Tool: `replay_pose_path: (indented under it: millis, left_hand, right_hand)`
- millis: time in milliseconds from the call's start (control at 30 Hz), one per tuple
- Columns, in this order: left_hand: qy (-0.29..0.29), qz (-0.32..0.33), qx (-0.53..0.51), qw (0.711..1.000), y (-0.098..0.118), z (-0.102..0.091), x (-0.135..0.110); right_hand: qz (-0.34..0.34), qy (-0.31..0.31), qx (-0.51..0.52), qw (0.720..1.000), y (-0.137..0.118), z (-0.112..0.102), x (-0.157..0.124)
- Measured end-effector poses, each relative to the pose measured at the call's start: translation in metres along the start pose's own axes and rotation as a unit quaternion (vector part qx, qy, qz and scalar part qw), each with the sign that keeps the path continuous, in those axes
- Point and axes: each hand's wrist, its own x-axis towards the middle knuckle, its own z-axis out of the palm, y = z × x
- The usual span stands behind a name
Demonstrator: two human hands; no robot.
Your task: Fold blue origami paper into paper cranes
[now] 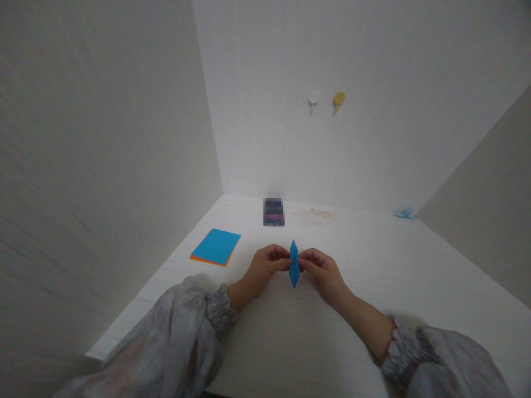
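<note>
Between my two hands is a narrow folded piece of blue origami paper (294, 276), pointed at both ends, with a crease running down its middle. My left hand (271, 265) pinches its left edge between thumb and fingers. On the opposite edge, the thumb and fingers of my right hand (321, 271) are closed in the same way. The paper is held with its long side pointing away from me, above the white table. Parts of the fingers behind the paper are hidden.
A stack of square paper (216, 246), blue over orange, lies on the table (257, 342) to the left. A dark, blurred-out rectangular object (274, 212) is near the back wall. At the far right corner rests a blue folded paper piece (405, 213). White (313, 99) and yellow hooks (339, 99) are on the wall.
</note>
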Motion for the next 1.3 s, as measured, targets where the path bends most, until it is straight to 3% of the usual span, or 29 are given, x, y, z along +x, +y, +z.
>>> replay_pose_path:
  millis: [200, 433, 800, 1300]
  left_hand:
    - [0.011, 0.016, 0.013, 1.0, 0.0001, 0.0, 0.0005]
    - [-0.022, 0.037, -0.004, 0.999, 0.0008, 0.001, -0.0008]
    - [-0.02, 0.03, 0.004, 0.999, -0.0021, -0.0006, 0.0]
    - [-0.027, 0.022, -0.001, 0.999, -0.0017, -0.0003, 0.0003]
  right_hand:
    - [0.009, -0.006, 0.002, 1.0, -0.0004, 0.0006, -0.0004]
    - [0.007, -0.003, 0.015, 1.0, -0.0005, 0.0001, 0.0001]
    - [-0.01, 0.004, -0.006, 1.0, 0.0009, 0.0022, 0.0008]
    - [-0.03, -0.038, 0.039, 0.998, 0.0013, 0.0014, 0.0003]
